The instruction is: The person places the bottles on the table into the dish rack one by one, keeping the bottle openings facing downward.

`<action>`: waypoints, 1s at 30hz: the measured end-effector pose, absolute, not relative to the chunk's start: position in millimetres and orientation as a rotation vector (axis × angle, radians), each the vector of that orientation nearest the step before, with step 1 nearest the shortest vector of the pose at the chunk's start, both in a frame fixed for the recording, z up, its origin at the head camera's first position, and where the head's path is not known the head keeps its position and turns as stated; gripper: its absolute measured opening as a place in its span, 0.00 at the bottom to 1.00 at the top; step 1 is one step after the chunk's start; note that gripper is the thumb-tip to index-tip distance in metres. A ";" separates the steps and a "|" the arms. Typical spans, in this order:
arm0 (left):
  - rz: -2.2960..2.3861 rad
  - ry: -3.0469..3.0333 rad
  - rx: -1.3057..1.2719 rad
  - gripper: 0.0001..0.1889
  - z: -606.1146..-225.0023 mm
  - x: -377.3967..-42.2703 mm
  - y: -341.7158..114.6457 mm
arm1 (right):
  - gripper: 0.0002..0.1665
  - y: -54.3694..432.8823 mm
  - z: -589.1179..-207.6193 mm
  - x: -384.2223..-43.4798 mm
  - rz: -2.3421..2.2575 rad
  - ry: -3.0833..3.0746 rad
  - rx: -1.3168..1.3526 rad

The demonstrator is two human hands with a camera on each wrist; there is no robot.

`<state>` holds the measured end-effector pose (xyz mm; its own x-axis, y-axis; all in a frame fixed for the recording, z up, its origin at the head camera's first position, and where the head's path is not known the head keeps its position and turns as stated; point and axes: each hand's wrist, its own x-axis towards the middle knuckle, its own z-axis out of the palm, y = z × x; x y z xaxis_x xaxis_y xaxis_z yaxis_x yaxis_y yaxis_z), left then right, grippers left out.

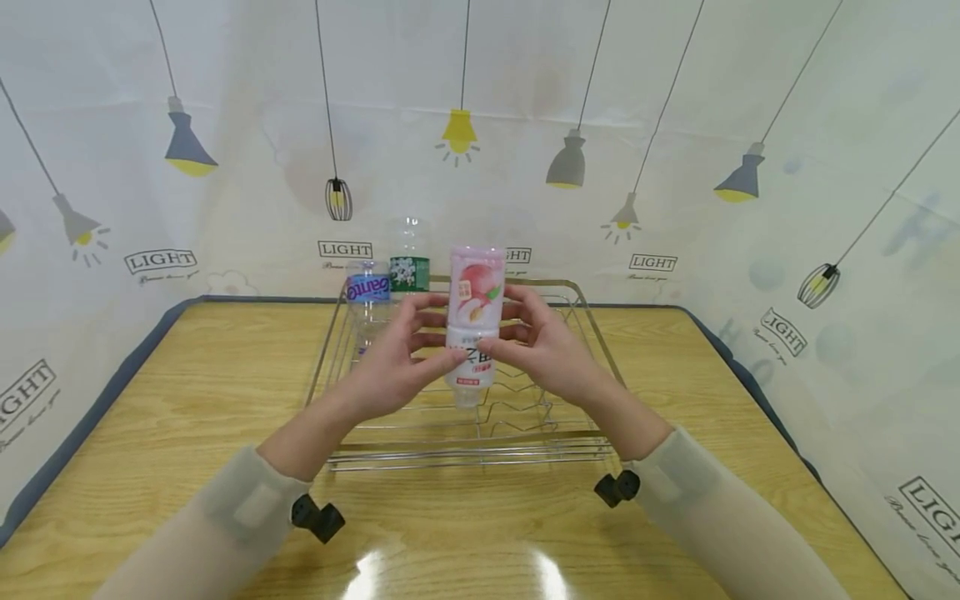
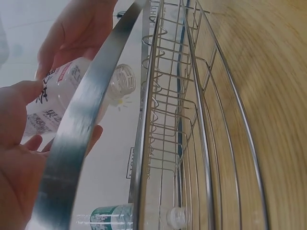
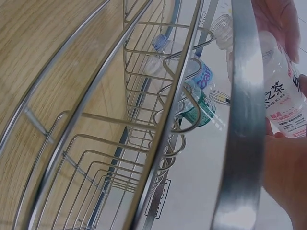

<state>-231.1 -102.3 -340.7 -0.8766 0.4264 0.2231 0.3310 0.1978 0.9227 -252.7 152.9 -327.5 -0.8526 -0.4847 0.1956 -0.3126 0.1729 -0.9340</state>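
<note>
A pink-and-white peach drink bottle is held upside down, neck lowest, above a metal wire rack. My left hand grips its left side, thumb across the front. From the right, my right hand grips it in the same manner, fingers partly hidden behind it. The neck of the peach drink bottle shows no cap in the left wrist view. Two clear bottles stand upside down at the rack's back left: one with a purple-blue label, one with a green label.
The rack stands on a wood-grain table, its raised front rail nearest me. Wavy wire dividers run inside it. A white cloth backdrop printed with lamps rises behind and along both sides.
</note>
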 end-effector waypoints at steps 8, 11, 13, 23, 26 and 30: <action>1.682 2.513 0.773 0.32 -343.5 -222.4 -142.3 | 0.44 156.3 -324.0 -252.5 -1.814 2.284 -0.772; 1.643 2.583 0.710 0.30 -346.0 -217.3 -166.6 | 0.44 159.6 -321.7 -253.8 -1.829 2.302 -0.768; 1.635 2.624 0.672 0.29 -347.4 -213.3 -182.2 | 0.43 162.1 -320.3 -254.9 -1.830 2.314 -0.766; 1.494 2.908 0.522 0.26 -367.3 -195.9 -235.0 | 0.43 166.4 -310.4 -261.8 -1.851 2.323 -0.760; 1.423 2.939 0.494 0.26 -376.5 -192.3 -242.6 | 0.43 165.1 -304.6 -264.1 -1.864 2.332 -0.752; 1.418 2.854 0.456 0.27 -388.2 -189.3 -247.4 | 0.44 162.4 -296.5 -268.1 -1.871 2.360 -0.729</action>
<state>-189.3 -247.4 -388.2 -0.9570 0.2165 0.1932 0.2848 0.5728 0.7687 -268.1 162.4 -296.5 -0.8884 -0.3845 0.2507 -0.3318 0.1606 -0.9296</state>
